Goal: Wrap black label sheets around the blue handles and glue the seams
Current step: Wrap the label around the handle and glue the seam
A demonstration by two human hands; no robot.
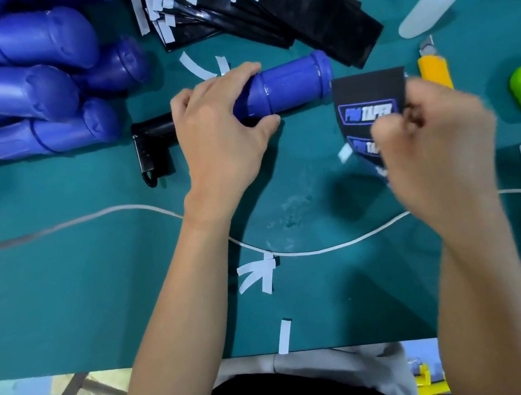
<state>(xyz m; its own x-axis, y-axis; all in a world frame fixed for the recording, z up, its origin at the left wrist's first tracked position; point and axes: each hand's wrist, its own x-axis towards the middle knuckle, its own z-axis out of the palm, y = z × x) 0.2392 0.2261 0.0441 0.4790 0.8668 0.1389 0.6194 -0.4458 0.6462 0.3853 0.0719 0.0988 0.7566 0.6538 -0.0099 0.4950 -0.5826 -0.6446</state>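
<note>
Strips of white paper (284, 336) lie nearest me on the green desk (95, 296), and a white cable (314, 251) curves across just beyond them. My left hand (220, 134) grips a blue handle (292, 87) held sideways, fingers curled round its narrower end. My right hand (434, 145), blurred, pinches a black label sheet (366, 95) just beside the handle's wide end. Farther off, more blue handles (23, 86) are piled at the left, and a stack of black sheets (289, 11) fans out behind.

handle (292, 89) left of label sheet (369, 101), touching
</note>
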